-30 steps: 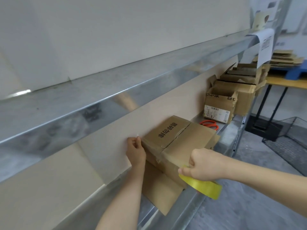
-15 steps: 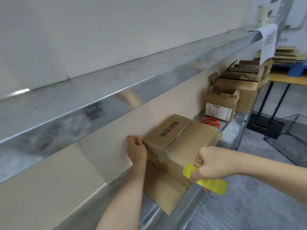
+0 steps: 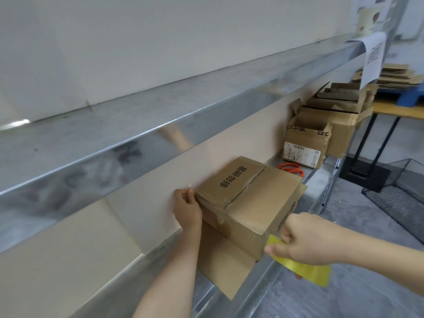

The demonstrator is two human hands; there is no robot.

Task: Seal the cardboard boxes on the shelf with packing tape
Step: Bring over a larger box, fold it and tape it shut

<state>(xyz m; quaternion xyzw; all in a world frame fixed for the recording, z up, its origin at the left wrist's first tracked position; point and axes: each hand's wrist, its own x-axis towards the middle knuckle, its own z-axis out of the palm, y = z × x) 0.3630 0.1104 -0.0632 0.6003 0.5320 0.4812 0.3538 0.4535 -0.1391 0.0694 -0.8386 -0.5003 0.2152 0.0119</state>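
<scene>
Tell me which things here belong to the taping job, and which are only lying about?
For the job: cardboard box; yellow tape roll, gripped by the right hand; tape end, pinched by the left hand; open boxes waiting beyond.

Lying about: orange scissors, untouched; flat cardboard under the box; wire basket; hanging paper.

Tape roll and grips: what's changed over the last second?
The right-hand grip, holding the yellow tape roll, drew it rightward and down, off the near edge of the box. The left-hand grip stayed pinching the tape end at the far-left corner; box and scissors unmoved.
</scene>
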